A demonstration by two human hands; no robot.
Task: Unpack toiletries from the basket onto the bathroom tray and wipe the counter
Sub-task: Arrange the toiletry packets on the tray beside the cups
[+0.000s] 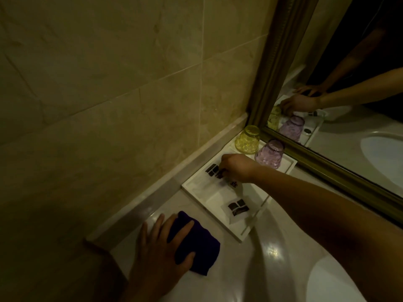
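On tray (197, 185), right hand (236, 167) fingers pinching packet (214, 171), left hand (161, 247) flat on cloth (201, 247)

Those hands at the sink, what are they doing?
A person is setting out toiletries on a white tray in the corner by the mirror. The right hand is placing a small packet at the back of the tray; another packet already lies nearer the front. A yellow cup and a purple cup stand upside down on the tray. The left hand rests flat on a dark blue cloth on the counter.
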